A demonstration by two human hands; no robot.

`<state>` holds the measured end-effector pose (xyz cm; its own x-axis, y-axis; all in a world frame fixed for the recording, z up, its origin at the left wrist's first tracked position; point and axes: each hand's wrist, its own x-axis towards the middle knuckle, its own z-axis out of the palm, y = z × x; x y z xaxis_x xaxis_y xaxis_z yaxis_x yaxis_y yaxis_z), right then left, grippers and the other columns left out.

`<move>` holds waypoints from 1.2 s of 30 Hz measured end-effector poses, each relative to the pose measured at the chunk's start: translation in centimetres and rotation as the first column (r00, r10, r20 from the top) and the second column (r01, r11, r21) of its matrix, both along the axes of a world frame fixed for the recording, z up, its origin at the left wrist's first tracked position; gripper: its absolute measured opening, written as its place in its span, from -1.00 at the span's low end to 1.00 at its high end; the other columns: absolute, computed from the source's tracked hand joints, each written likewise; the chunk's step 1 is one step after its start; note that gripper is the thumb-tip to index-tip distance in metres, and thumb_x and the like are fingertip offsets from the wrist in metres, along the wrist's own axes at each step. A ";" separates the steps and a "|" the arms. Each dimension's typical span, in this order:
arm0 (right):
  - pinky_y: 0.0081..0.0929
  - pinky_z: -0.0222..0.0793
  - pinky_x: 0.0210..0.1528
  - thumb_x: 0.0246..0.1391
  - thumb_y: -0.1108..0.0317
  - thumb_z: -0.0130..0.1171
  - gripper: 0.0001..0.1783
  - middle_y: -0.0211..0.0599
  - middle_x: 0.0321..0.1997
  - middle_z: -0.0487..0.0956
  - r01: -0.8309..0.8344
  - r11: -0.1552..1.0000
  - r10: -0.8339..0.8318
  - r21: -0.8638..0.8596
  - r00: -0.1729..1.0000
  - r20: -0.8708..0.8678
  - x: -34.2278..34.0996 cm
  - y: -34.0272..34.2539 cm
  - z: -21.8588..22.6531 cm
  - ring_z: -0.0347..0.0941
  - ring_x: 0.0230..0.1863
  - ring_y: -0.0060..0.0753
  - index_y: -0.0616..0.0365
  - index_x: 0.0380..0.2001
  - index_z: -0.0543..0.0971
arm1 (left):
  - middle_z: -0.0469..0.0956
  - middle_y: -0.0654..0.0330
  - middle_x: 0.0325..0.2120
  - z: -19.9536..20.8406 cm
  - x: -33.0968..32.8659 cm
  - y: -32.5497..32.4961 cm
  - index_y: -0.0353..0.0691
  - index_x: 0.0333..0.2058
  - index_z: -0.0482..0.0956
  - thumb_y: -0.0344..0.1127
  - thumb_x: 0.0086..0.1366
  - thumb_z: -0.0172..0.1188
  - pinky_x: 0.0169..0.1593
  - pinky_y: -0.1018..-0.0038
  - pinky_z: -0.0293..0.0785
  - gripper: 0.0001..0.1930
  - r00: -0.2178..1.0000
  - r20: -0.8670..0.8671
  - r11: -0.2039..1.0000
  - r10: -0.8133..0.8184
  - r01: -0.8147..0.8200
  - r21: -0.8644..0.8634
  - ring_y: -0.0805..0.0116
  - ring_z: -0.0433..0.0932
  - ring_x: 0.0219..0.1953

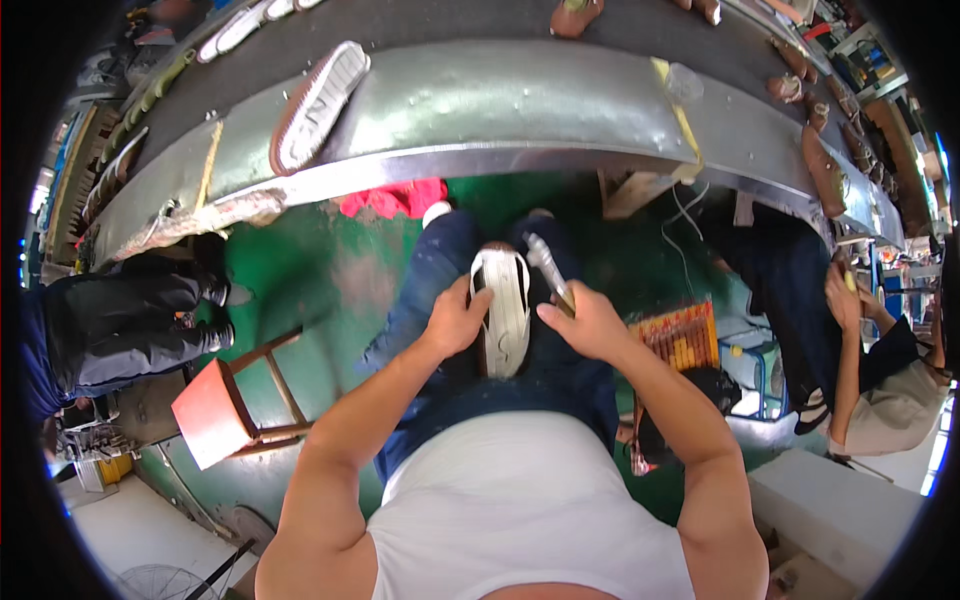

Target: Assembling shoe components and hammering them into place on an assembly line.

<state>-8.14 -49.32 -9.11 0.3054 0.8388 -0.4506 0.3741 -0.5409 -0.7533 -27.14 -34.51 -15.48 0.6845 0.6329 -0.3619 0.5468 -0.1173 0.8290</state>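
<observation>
White, ridged and long-oval, the sole of a shoe (505,310) faces up between the person's two hands, the shoe lying over the lap on dark blue trousers (415,285). The left hand (460,318) is closed on the shoe's left side, its thumb bent over the pale edge. The right hand (582,318) is curled around the handle of a hammer-like tool (548,265), whose dull silvery metal slants up and away from the fingers, just beside the shoe's far end; I cannot tell whether the two touch.

Beyond both hands runs a bench edge of smooth, shiny sheet metal (480,110), slightly dented. On it, ahead and to the left of the left hand, lies another shoe (320,108), brown-sided with a pale patterned sole. Crumpled red cloth (395,198) sits under the bench, ahead of the left hand, on scuffed green floor (335,255). Well left of that hand, a wooden stool (215,415) shows its flat, orange-red seat.
</observation>
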 end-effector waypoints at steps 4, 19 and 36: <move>-0.24 0.47 -0.23 -0.17 -0.21 0.42 -0.17 0.03 -0.32 0.62 0.080 0.997 -0.076 -0.016 0.980 0.184 -1.3 0.1 -2.0 0.60 -0.28 -0.03 0.42 -0.17 0.45 | 0.50 -0.05 0.07 0.4 0.1 -1.6 -0.28 0.35 0.15 -0.51 0.16 0.01 0.18 0.39 0.37 -0.28 0.969 0.203 0.936 0.140 -0.063 -0.345 0.18 0.51 0.09; -0.06 0.41 -0.06 0.13 0.31 0.13 -0.65 0.19 -0.24 0.56 -0.341 0.933 0.354 -0.114 0.926 0.131 1.7 -5.9 2.6 0.49 -0.10 0.25 0.35 -0.10 0.46 | 0.08 -0.18 0.36 -0.3 -2.6 -4.5 -0.37 0.41 -0.31 -0.25 0.07 0.35 0.40 0.40 0.03 0.13 0.975 0.156 0.914 -0.155 0.202 -0.353 0.05 0.13 0.39; -0.09 0.47 -0.23 0.08 0.29 0.19 -0.74 0.00 -0.34 0.55 -0.507 0.855 0.500 -0.109 0.749 0.434 -1.6 -2.6 -0.6 0.54 -0.28 0.08 0.22 -0.24 0.47 | 0.48 -0.18 0.10 -5.6 0.9 -6.5 -0.42 0.20 0.36 0.03 0.52 -0.31 0.25 0.34 0.29 -0.39 0.867 0.147 0.871 0.476 -0.441 -0.217 -0.01 0.43 0.20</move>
<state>-9.74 -51.91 -9.67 -0.0050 0.9321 -0.3622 0.8752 -0.1712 -0.4524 -26.25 -41.05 -21.11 0.3981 0.8320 -0.3865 0.3343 0.2608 0.9057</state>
